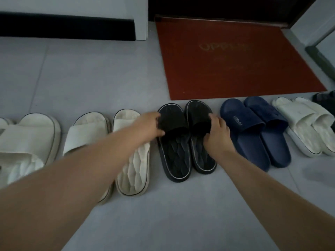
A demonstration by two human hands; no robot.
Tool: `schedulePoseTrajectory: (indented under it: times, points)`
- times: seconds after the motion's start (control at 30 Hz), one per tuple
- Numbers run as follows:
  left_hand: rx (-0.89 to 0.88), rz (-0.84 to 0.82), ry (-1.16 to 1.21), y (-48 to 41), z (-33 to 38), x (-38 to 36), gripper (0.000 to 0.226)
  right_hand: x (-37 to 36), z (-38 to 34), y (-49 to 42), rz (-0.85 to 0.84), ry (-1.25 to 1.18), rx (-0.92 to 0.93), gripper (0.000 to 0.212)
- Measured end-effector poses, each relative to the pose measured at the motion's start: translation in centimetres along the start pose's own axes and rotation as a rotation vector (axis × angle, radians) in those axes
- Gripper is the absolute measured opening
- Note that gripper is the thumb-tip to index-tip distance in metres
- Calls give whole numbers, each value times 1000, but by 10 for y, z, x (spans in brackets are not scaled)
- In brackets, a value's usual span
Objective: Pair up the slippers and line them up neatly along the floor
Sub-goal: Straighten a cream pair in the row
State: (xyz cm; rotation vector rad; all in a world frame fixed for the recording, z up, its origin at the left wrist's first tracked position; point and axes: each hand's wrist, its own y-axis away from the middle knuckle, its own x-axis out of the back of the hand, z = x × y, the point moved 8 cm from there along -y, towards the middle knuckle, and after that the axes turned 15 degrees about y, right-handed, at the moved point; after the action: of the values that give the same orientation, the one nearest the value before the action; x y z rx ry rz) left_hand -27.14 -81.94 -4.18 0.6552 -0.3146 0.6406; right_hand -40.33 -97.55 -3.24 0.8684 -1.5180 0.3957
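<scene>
Looks like the black pair is being squared up; left hand (153, 125) grips the left black slipper (174, 142), right hand (216, 132) grips the right black slipper (201, 134); next up is probably nudging them level with the navy pair (253, 131).

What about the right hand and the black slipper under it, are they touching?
Touching. The head view shows the right hand gripping the strap of the black slipper with curled fingers.

a red doormat (235, 58) with faint gold lettering lies on the grey tiled floor (81, 73) before a dark doorway (217, 6); a black baseboard (67, 27) lines the white wall (63, 4).
</scene>
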Motion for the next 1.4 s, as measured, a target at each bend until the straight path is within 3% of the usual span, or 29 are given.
schedulePoseTrajectory:
  times: [0.07,0.13,0.23,0.33,0.47,0.63,0.87,0.97,1.03,1.1,1.17,1.23,1.33,1.4]
  points:
    - [-7,42,44,7,-1,44,55,-2,-52,34,40,-59,198,51]
    - [12,77,-20,18,-15,82,56,-22,-100,66,-59,-117,381,46]
    - [97,43,-289,39,-59,101,75,-60,-133,80,-266,-193,365,54]
    - [309,43,-431,58,-117,102,95,-73,-142,71,-280,-237,283,54]
    - [234,218,-266,64,-137,114,70,-74,-147,64,-248,-213,247,55]
    - [147,276,-101,65,-135,122,74,-76,-149,62,-301,-232,240,53]
    - [62,297,-46,78,-129,128,73,-72,-152,64,-360,-206,218,59]
    - [65,281,9,90,-136,140,82,-64,-168,74,-264,-75,210,62]
    - [63,283,18,105,-148,160,82,-55,-199,90,-189,12,295,65]
    - [45,371,50,130,-166,193,74,-48,-249,113,-174,-7,496,61]
    - [61,548,48,164,-195,234,61,-55,-301,135,-265,-17,700,56]
    - [155,687,8,198,-241,266,41,-73,-339,150,-415,-5,788,53]
    - [317,663,104,220,-297,280,28,-99,-373,155,-559,-3,719,47]
    - [246,557,209,213,-302,266,30,-110,-388,154,-574,9,686,47]
